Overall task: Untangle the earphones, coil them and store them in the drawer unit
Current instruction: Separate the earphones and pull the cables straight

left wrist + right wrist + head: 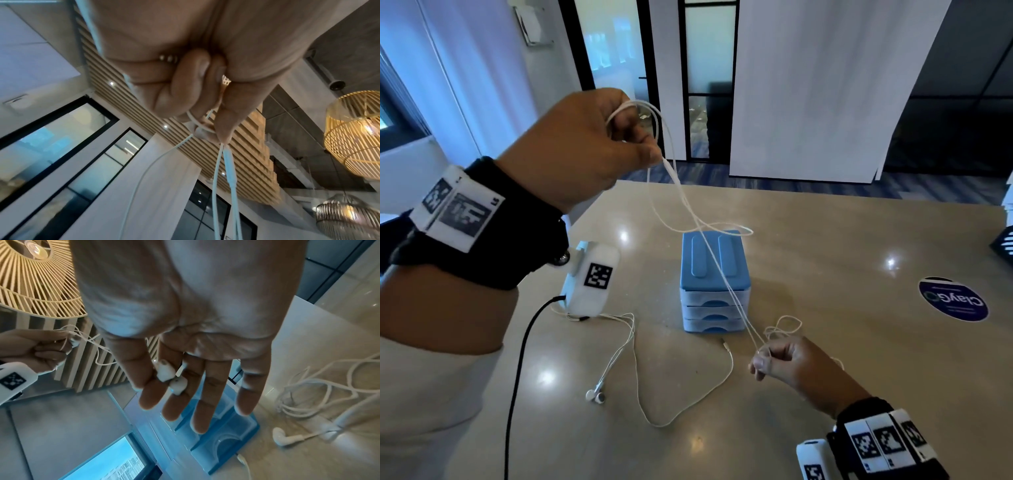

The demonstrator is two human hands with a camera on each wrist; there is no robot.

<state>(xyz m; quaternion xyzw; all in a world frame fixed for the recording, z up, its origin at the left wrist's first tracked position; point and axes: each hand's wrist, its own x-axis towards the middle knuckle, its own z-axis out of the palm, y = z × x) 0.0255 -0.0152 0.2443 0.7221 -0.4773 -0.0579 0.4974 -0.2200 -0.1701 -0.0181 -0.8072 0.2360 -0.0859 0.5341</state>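
White earphones (717,274) stretch taut through the air between my two hands. My left hand (650,150) is raised high on the left and pinches the cable at its inline remote (228,162), with loops draped over its fingers. My right hand (760,356) is low near the table and pinches the other end, where small loops (784,327) stick up. In the right wrist view two white earbuds (170,378) sit between its fingers. The blue drawer unit (714,274) stands on the table behind the cable, all drawers shut.
A second white earphone set (595,395) lies loose on the beige table (825,240), its cable curving to a jack (724,342) in front of the drawers. A round dark sticker (953,299) is at the right. A black cord (517,377) hangs at the left.
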